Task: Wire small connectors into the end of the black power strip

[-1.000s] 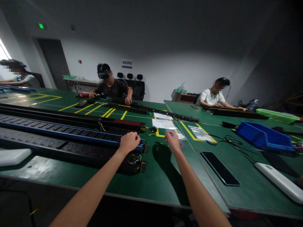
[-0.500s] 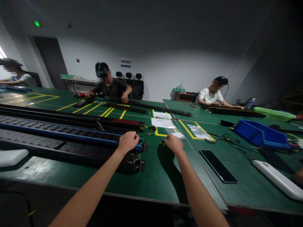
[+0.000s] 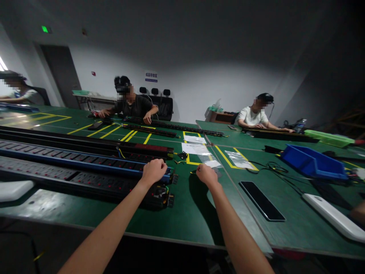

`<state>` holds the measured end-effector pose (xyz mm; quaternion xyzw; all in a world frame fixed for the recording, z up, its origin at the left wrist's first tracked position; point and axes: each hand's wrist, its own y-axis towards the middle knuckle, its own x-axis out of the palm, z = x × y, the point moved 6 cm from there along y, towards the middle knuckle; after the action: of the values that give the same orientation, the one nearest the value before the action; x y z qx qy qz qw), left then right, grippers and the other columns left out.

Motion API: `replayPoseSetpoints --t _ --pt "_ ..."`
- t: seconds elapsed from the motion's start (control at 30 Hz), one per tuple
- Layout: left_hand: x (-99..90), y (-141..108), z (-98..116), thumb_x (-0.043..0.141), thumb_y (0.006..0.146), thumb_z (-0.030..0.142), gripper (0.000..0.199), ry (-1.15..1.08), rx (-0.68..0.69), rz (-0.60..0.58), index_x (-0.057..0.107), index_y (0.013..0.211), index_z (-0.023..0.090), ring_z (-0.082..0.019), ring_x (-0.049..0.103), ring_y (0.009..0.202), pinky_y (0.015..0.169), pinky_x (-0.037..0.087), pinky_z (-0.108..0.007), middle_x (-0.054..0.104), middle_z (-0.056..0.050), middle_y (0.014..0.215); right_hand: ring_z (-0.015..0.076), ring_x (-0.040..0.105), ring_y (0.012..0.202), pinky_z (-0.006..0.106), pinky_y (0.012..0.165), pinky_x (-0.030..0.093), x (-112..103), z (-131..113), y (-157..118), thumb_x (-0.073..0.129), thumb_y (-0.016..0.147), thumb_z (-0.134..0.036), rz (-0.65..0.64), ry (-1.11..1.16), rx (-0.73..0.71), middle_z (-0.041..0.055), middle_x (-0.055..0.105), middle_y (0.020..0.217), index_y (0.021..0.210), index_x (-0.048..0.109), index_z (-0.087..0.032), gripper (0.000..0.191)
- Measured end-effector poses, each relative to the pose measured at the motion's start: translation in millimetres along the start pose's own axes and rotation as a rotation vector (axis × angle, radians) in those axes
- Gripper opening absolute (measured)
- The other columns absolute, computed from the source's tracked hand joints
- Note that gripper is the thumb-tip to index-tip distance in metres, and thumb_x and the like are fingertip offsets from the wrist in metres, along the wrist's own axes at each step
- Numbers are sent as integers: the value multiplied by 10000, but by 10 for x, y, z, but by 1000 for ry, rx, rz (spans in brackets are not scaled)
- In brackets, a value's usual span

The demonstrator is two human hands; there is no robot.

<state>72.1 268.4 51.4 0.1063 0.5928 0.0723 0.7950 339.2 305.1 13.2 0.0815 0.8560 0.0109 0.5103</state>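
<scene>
Long black power strips lie side by side on the left of the green table. My left hand (image 3: 154, 170) is closed over the right end of the blue-edged power strip (image 3: 94, 161), its fingertips hidden behind the knuckles. In front of it lies another black power strip (image 3: 105, 185), with wires and a dark connector (image 3: 170, 201) at its bare end. To the right, my right hand (image 3: 207, 175) is closed above the table. A small yellowish tip (image 3: 193, 172) shows at its fingers; what it belongs to cannot be made out.
A black bracket (image 3: 182, 155) and paper sheets (image 3: 195, 148) lie beyond my hands. On the right are a phone (image 3: 261, 200), a white power bank (image 3: 332, 216), black cables (image 3: 275, 167) and a blue bin (image 3: 313, 161). Co-workers (image 3: 134, 102) sit across the table.
My right hand has shifted slightly left and down. My left hand stays at the end of the strip. A co-worker's hand across the table has moved a little left.
</scene>
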Motion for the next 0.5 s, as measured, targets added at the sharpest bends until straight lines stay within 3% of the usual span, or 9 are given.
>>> replayPoseSetpoints --t 0.2,0.5 --pt "-4 -3 -1 445 920 385 278 3 3 3 672 861 235 -254 687 882 776 490 -341 734 -73 968 290 650 1029 391 887 462 -31 -69 -15 571 846 -140 45 -30 -78 153 678 1100 1071 699 -224 273" --pt "13 9 -9 441 918 393 275 20 1 8 657 850 236 -258 690 882 760 494 -344 734 -62 944 277 648 1064 351 854 486 42 -126 -42 470 917 -256 -84 -295 -70 151 659 1179 1167 680 -206 330"
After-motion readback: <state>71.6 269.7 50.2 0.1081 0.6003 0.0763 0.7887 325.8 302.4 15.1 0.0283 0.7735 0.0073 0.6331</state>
